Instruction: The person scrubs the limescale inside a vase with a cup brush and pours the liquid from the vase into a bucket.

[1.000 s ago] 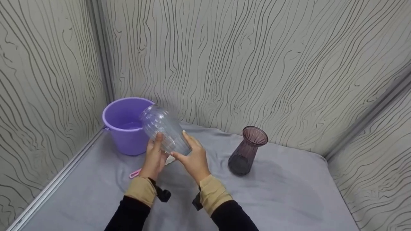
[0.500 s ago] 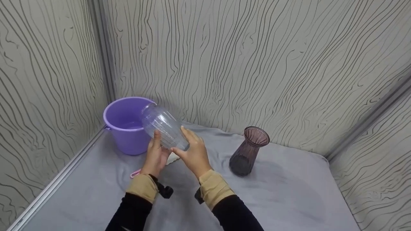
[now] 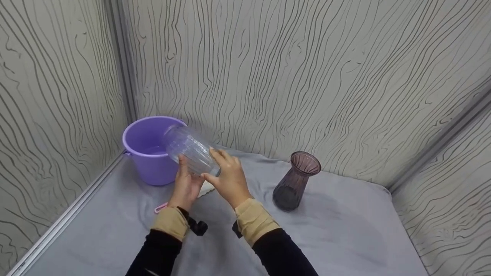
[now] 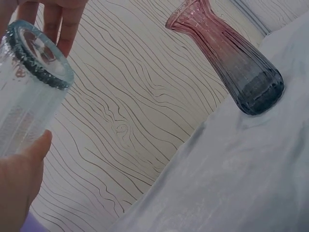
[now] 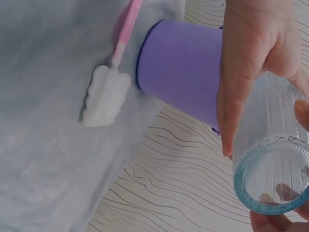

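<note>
Both hands hold a clear ribbed glass vase (image 3: 193, 151) in the air, tilted, its mouth pointing up-left at the purple bucket (image 3: 153, 170). The left hand (image 3: 186, 188) supports it from the left and below, thumb up along its side. Near the base, the right hand (image 3: 229, 176) grips it with thumb and fingers on either side. The thick bluish glass base (image 5: 270, 205) faces the camera in the right wrist view. In the head view the vase's mouth overlaps the bucket's right rim; whether they touch, I cannot tell.
A bottle brush with a white sponge head (image 5: 106, 96) and pink handle (image 5: 129, 21) lies on the grey cloth (image 3: 345, 230) beside the bucket. To the right stands a purple-to-dark ribbed glass vase (image 3: 293, 186). Wood-patterned walls (image 3: 268, 76) close in the back and sides.
The clear vase has turned in the hands and shifted slightly left, tilting a little flatter. The right hand has moved slightly up and left with it. Bucket, brush and purple vase stay put.
</note>
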The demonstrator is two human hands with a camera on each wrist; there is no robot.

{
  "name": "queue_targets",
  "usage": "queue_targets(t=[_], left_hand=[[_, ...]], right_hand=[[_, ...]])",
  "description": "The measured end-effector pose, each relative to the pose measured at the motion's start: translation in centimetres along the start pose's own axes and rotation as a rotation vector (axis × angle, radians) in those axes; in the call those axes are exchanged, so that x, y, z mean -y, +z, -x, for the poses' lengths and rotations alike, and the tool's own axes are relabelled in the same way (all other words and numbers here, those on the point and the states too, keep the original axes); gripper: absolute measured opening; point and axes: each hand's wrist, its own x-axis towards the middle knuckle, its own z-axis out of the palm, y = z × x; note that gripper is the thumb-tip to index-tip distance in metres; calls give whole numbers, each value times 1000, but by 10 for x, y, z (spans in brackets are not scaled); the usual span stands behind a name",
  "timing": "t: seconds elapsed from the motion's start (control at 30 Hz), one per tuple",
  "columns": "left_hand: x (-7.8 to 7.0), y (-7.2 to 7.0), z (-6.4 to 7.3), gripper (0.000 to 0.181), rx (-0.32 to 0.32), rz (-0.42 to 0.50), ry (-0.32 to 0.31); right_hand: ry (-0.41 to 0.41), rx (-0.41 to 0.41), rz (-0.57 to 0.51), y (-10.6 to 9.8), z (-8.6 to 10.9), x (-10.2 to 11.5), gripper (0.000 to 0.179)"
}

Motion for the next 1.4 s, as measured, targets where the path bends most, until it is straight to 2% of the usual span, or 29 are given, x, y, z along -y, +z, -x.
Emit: queue_targets(t=[0.2,0.5,0.7,0.97,1.2,1.4], left_hand=[[-2,-1,0,93,-8,72,-28],[0,1,-2,103,-11,117,-23],[0,3,-3,111,16,158,-5],[0,7,-5,107,23,171,13],[1,11,-3,99,24,247,-14],[2,17,-4,97,17,325,-10]], right_hand=[[-28,26,47,-3,-3,6,68],[-56,49,85,-6,-8,12,65],[-94,52,119,-10,-11,15,63],[-127,68,148,-15,-16,18,61],[-137,88,185,-19,-21,21,61],[-148,98,235,-22,-24,23,62]])
